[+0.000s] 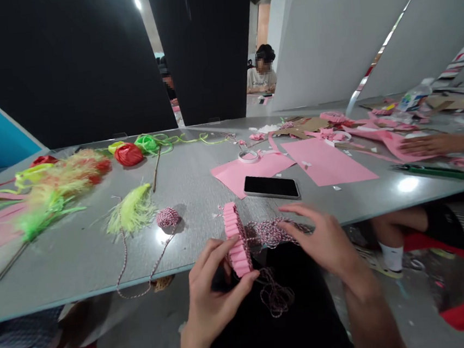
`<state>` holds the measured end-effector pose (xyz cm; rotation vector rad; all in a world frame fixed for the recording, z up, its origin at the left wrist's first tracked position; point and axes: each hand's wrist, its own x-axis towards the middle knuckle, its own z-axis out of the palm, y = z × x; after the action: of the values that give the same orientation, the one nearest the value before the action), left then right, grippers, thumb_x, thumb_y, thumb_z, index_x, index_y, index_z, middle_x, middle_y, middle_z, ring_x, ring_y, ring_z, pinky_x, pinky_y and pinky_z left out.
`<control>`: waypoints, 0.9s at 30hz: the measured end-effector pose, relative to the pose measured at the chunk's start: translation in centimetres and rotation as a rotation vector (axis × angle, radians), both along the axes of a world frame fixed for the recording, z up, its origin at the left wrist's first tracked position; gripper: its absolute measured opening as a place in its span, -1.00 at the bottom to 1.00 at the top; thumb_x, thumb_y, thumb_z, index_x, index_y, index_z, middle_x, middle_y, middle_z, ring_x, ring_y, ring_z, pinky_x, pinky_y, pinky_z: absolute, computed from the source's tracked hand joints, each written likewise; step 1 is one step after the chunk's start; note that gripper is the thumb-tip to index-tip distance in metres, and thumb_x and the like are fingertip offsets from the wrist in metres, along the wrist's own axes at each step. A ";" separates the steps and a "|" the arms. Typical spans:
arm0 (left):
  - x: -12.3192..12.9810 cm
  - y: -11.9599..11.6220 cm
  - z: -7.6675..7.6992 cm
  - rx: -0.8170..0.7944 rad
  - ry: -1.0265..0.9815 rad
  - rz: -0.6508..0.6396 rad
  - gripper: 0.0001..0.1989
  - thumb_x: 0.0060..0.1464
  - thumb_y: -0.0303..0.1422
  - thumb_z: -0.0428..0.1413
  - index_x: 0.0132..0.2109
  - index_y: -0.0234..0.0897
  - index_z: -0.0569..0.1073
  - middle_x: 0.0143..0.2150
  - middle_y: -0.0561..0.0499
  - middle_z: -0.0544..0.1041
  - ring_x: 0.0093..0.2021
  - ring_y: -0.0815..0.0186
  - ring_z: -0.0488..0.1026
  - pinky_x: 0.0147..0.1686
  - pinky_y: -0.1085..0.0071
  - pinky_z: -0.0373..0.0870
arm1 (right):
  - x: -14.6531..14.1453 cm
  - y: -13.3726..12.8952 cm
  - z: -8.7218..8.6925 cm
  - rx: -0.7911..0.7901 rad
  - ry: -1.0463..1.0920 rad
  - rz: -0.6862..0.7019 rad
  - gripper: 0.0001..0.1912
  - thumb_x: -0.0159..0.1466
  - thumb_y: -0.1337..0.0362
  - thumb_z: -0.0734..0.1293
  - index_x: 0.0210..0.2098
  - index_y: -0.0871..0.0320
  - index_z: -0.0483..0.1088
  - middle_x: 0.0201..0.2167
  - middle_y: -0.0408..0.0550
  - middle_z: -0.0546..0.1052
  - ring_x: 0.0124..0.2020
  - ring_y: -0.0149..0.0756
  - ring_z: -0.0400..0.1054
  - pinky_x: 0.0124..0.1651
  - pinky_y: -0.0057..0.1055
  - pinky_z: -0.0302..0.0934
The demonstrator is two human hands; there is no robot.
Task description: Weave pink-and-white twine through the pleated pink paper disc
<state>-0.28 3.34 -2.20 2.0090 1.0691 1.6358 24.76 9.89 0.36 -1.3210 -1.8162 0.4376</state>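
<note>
My left hand grips a pink pleated paper ring at the table's front edge, thumb below and fingers along its side. Red-and-white twine runs from the ring's right side in a loose bundle across the table edge. Over the right end of that bundle is my right hand, fingers stretched and apart; whether it touches the strands I cannot tell. A tangle of twine hangs below the ring over my lap. To the left, a small ball of the same twine trails a strand past the table edge.
A phone lies beyond my hands, near pink paper sheets and a white tape roll. Yellow-green fringe and raffia balls lie left. At right are another person's hand and a green-handled tool. Dark panels stand behind.
</note>
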 end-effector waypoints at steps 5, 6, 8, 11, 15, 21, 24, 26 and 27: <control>0.3 0.0 0.4 0.008 0.066 0.008 -0.46 0.23 -0.39 0.38 0.31 -0.18 0.48 -0.11 -0.03 0.53 -0.27 0.29 0.50 -0.34 0.38 0.48 | -4.8 -1.9 1.7 0.074 0.089 0.375 -0.82 0.46 0.35 0.35 -0.17 0.03 0.63 -0.12 -0.06 0.72 -0.03 -0.17 0.62 0.11 -0.20 0.50; 0.2 0.0 0.4 0.005 0.070 0.011 -0.46 0.23 -0.39 0.37 0.31 -0.18 0.48 -0.11 -0.03 0.53 -0.27 0.29 0.50 -0.34 0.38 0.49 | -4.8 -1.8 1.5 0.092 0.092 0.353 -0.80 0.46 0.35 0.34 -0.20 0.05 0.62 -0.16 -0.05 0.72 -0.07 -0.16 0.62 0.08 -0.20 0.51; -0.2 -0.1 0.2 -0.008 0.058 0.015 -0.46 0.23 -0.41 0.37 0.31 -0.17 0.48 -0.10 -0.03 0.53 -0.26 0.29 0.50 -0.34 0.38 0.50 | -3.2 -1.1 0.7 0.103 0.062 0.221 -0.81 0.46 0.30 0.34 -0.21 0.07 0.62 -0.17 0.00 0.72 -0.10 -0.10 0.63 0.03 -0.16 0.52; -0.5 -0.2 -0.2 -0.023 0.012 0.009 -0.45 0.23 -0.43 0.37 0.32 -0.15 0.47 -0.07 -0.05 0.52 -0.21 0.27 0.52 -0.32 0.37 0.54 | 0.4 0.3 -0.6 0.079 -0.032 -0.077 -0.80 0.42 0.22 0.34 -0.25 0.09 0.62 -0.19 0.08 0.73 -0.14 0.05 0.64 0.03 0.01 0.51; -0.1 -0.1 -0.1 -0.014 0.018 0.006 -0.46 0.25 -0.42 0.36 0.32 -0.15 0.47 -0.10 -0.04 0.51 -0.24 0.29 0.50 -0.34 0.39 0.50 | 0.4 0.1 -0.2 0.052 -0.009 -0.057 -0.77 0.39 0.18 0.41 -0.01 0.09 0.62 0.02 0.09 0.70 0.07 0.09 0.60 0.20 0.09 0.44; 0.2 0.0 0.5 0.011 0.093 -0.003 -0.48 0.27 -0.40 0.34 0.32 -0.17 0.46 -0.08 -0.03 0.51 -0.23 0.30 0.50 -0.31 0.39 0.50 | -4.9 -2.1 1.7 0.051 0.081 0.361 -0.80 0.43 0.40 0.35 -0.20 0.06 0.63 -0.16 -0.05 0.72 -0.08 -0.17 0.61 0.08 -0.20 0.47; -0.3 -0.2 0.2 -0.012 0.092 0.021 -0.47 0.27 -0.40 0.35 0.32 -0.16 0.46 -0.06 -0.03 0.52 -0.19 0.28 0.51 -0.27 0.38 0.53 | -1.9 -1.5 0.4 0.024 0.100 0.213 -0.81 0.44 0.31 0.37 -0.19 0.06 0.67 -0.13 -0.01 0.75 -0.06 -0.10 0.64 0.08 -0.16 0.49; -0.6 -0.2 0.0 -0.006 0.079 0.043 -0.47 0.26 -0.39 0.36 0.32 -0.15 0.47 -0.04 -0.04 0.53 -0.15 0.27 0.52 -0.25 0.38 0.54 | 1.2 -0.8 -0.5 0.009 0.075 0.034 -0.79 0.43 0.21 0.37 -0.17 0.07 0.69 -0.11 0.05 0.75 -0.03 0.00 0.65 0.11 -0.06 0.50; -0.6 -0.2 -0.2 0.002 0.074 0.051 -0.48 0.26 -0.38 0.36 0.31 -0.15 0.47 -0.04 -0.04 0.53 -0.15 0.27 0.52 -0.24 0.38 0.54 | 2.4 -0.5 -0.8 0.008 0.058 -0.055 -0.77 0.43 0.17 0.37 -0.16 0.08 0.69 -0.10 0.07 0.76 -0.02 0.05 0.65 0.12 -0.01 0.49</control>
<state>-0.90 3.09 -2.35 2.0739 1.1548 1.5993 27.17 9.41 -0.42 -1.3365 -1.7280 0.4337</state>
